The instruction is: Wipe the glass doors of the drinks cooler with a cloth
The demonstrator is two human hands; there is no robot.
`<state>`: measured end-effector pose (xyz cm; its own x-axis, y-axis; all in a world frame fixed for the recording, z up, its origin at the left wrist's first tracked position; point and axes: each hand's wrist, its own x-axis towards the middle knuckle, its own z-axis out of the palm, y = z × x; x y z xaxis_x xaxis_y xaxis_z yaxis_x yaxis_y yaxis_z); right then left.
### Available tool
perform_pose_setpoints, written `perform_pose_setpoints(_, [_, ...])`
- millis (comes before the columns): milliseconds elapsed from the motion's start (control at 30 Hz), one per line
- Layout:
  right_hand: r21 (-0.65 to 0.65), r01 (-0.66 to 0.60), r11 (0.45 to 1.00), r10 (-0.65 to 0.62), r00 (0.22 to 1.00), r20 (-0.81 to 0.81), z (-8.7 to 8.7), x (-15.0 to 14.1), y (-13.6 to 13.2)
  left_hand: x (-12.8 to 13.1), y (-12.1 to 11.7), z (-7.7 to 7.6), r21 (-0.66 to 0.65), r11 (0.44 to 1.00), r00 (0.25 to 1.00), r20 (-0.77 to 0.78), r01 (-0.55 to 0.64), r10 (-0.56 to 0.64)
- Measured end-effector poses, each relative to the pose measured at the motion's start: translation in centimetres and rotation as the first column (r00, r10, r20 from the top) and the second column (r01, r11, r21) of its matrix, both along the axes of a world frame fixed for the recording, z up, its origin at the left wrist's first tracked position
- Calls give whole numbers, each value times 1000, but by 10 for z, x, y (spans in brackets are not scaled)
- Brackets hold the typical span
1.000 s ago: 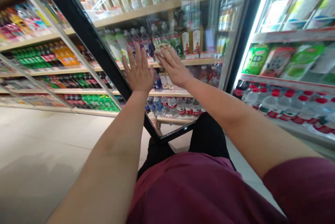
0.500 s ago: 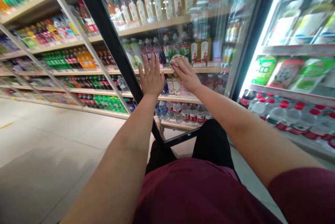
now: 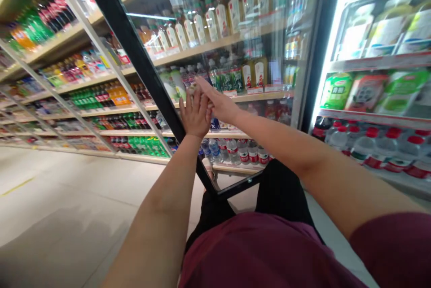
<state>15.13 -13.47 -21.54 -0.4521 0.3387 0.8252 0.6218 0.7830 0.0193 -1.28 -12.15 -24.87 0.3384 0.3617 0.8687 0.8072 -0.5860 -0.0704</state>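
An open glass cooler door with a black frame stands in front of me. My left hand lies flat against the glass near the frame, fingers spread and holding nothing. Reaching across from the right, my right hand presses a small pale cloth to the glass; its fingertips overlap the tips of my left fingers. Most of the cloth is hidden under the fingers.
The lit cooler interior at right holds green cartons and red-capped water bottles. Through the glass and to the left run long shelves of drink bottles. Pale tiled floor spreads to the left. My knees are below the door's lower corner.
My right hand slid left along the glass with the cloth and now overlaps my left fingertips. The left hand stayed flat on the glass. The view tilted upward slightly.
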Motion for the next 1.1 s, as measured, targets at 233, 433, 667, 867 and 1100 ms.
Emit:
perform_pose_setpoints(233, [170,289,942,-277,956,-93,46,81,11,0,-4,-2,24,1000,1000,4,-6,6])
perform_pose_setpoints(433, [-8,513,858,-457,756,-468,52,109,50,4,-12,-2,60,997,997,-43,-54,56])
perform_pose_setpoints(667, [119,545,830,-429,760,-488,35,107,62,45,-19,12,112,989,993,65,-102,95])
perform_pose_setpoints(867, [131,539,832,-416,764,-493,32,107,68,38,1,28,220,974,996,65,45,-61])
perform_pose_setpoints(1100, [165,535,828,-387,760,-522,29,104,75,-6,8,62,394,916,990,138,-76,23])
